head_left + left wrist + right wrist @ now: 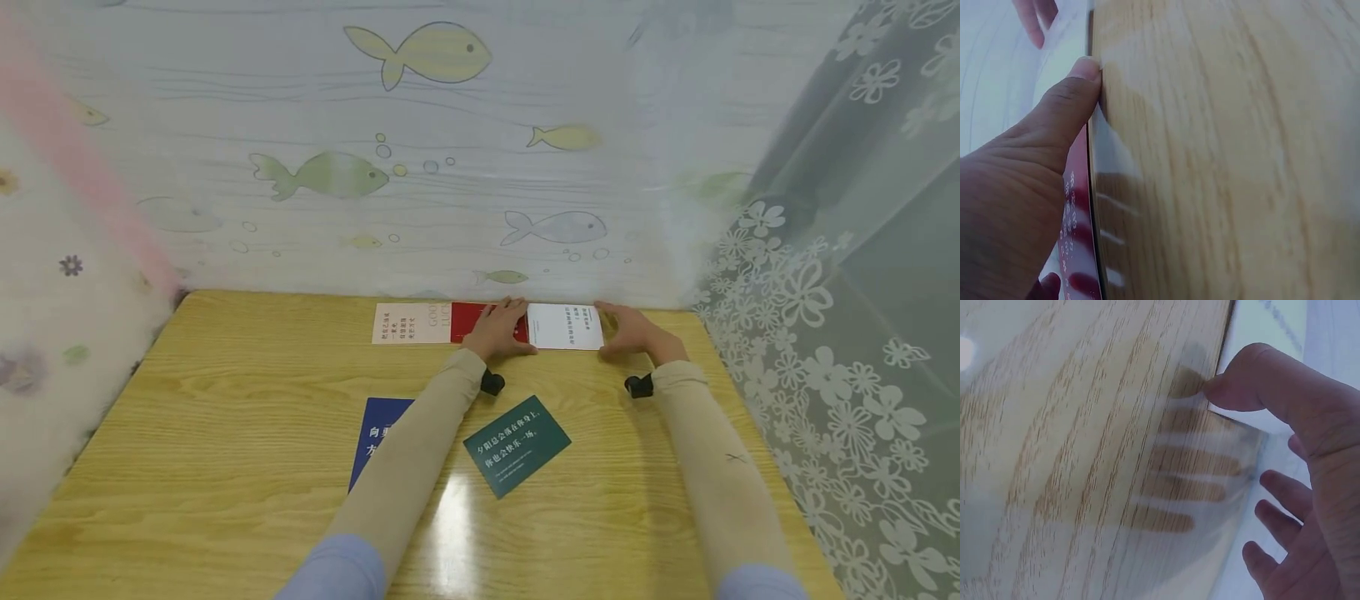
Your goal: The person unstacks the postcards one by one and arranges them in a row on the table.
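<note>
Far along the table (225, 400) | left hand (498, 327), unclenched, lies across the red card (466, 317) | right hand (633, 331), fingers loose, touches the white card (550, 327)

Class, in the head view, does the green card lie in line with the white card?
No, the green card lies askew and apart from the white card, which is along the far edge of the table.

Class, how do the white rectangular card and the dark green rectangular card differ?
The white rectangular card lies straight in a row; the dark green rectangular card lies apart, askew. The white card bears dark print; the green card bears white print. Both lie print-up on the wooden table.
</note>
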`<state>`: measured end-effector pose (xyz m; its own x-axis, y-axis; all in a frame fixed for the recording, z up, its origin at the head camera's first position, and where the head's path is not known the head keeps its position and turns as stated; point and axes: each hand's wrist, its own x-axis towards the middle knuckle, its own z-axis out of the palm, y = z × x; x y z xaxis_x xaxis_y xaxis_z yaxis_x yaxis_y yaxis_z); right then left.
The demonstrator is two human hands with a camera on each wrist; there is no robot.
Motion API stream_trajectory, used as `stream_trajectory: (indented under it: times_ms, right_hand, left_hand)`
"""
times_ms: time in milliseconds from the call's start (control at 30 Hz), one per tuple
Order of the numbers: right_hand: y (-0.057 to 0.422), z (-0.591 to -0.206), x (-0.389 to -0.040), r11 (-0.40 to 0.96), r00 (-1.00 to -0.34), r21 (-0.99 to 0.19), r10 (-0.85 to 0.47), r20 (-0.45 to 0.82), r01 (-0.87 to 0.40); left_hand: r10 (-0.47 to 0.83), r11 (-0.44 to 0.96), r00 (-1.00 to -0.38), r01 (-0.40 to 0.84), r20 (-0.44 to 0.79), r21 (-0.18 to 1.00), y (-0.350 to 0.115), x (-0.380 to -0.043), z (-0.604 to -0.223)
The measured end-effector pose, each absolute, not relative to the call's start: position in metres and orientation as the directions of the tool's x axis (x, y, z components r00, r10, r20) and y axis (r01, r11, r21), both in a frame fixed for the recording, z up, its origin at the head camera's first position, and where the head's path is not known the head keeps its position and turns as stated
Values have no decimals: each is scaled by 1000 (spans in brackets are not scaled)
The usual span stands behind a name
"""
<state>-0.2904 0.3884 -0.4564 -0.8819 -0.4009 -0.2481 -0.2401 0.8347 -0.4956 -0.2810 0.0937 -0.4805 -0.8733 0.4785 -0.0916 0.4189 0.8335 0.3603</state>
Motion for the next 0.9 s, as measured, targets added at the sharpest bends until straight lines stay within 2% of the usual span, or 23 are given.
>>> stream_trajectory:
  times_ms: [333, 533, 767, 900]
  right_hand:
    - [388, -463, -284, 843, -902, -454, -399, -168, -288]
    - [381, -462, -263, 812, -907, -501, -405, -114, -299]
    - [365, -462, -236, 777, -894, -547, -434, -111, -310]
    - [355, -463, -218, 763, -876, -537, -474, -90, -358]
  left_hand:
    - [475, 836, -877, 423, -75, 349, 92, -271, -484]
    - [502, 814, -863, 452, -53, 365, 84, -260, -479]
    - [589, 768, -802, 519, -95, 376, 73, -241, -464]
    - [628, 750, -769, 560, -116, 351, 71, -223, -456]
